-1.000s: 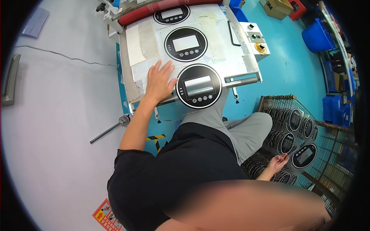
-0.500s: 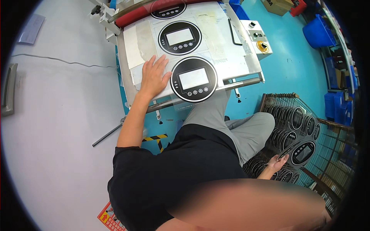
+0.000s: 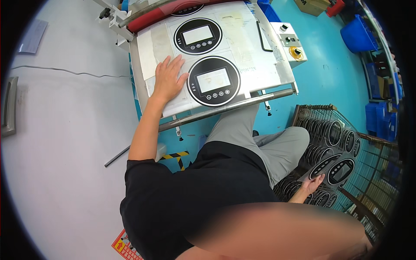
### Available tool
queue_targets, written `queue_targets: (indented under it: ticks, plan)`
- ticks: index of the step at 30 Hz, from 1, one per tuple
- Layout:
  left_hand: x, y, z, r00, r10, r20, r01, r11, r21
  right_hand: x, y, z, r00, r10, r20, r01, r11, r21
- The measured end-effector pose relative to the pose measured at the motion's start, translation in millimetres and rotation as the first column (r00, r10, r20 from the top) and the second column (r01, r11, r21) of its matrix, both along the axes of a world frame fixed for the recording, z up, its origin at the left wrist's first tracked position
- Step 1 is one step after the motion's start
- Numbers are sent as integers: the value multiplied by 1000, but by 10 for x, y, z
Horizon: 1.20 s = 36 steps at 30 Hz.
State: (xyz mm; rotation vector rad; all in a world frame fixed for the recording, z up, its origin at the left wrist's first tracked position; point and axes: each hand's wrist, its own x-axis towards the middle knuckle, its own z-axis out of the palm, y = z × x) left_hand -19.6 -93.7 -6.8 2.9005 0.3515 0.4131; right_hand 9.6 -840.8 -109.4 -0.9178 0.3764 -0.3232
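My left hand (image 3: 170, 79) lies flat with its fingers stretched on the white machine bed (image 3: 260, 80), just left of a round black panel (image 3: 233, 82) with a pale window and a row of small round marks. Farther up the bed is a second round black panel (image 3: 178, 35), and a third one (image 3: 187, 12) is partly hidden under the red roller (image 3: 149, 21). Low on the right, my right hand (image 3: 313, 183) is closed on the edge of a clear sheet with round black panels (image 3: 323, 167), beside the wire rack.
The wire rack (image 3: 314, 107) on the right holds many similar panels. A steel bar (image 3: 190, 120) runs along the bed's near edge. A control box (image 3: 289, 40) with knobs stands right of the bed. A blue bucket (image 3: 359, 34) and several blue bins (image 3: 376, 117) are farther right.
The round panels on the bed have slid away toward the red roller, and my left hand has moved slightly up and left. In my right hand the sheet has turned to show more of its face.
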Motion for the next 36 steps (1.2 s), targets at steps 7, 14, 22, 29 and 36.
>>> queue_targets:
  ticks: [7, 14, 22, 29, 36]
  plan:
    - [151, 221, -49, 1000, 8, -10, -8, 1000, 20, 7, -29, 8, 999, -25, -35, 23, 998, -57]
    - [282, 350, -38, 1000, 9, -14, -9, 999, 52, 1, -21, 39, 1000, -3, -13, 2, 1000, -30]
    - [323, 456, -32, 995, 43, -94, -41, 999, 24, -42, 77, 37, 1000, -8, 15, 8, 1000, 4]
    - [523, 695, -10, 998, -37, -60, 47, 984, 172, -59, 270, 80, 989, -83, -126, 56, 978, -203]
    - [859, -1123, 281, 964, -258, 65, 240, 736, -633, 316, 1471, 817, 937, 265, -229, -328, 895, -303]
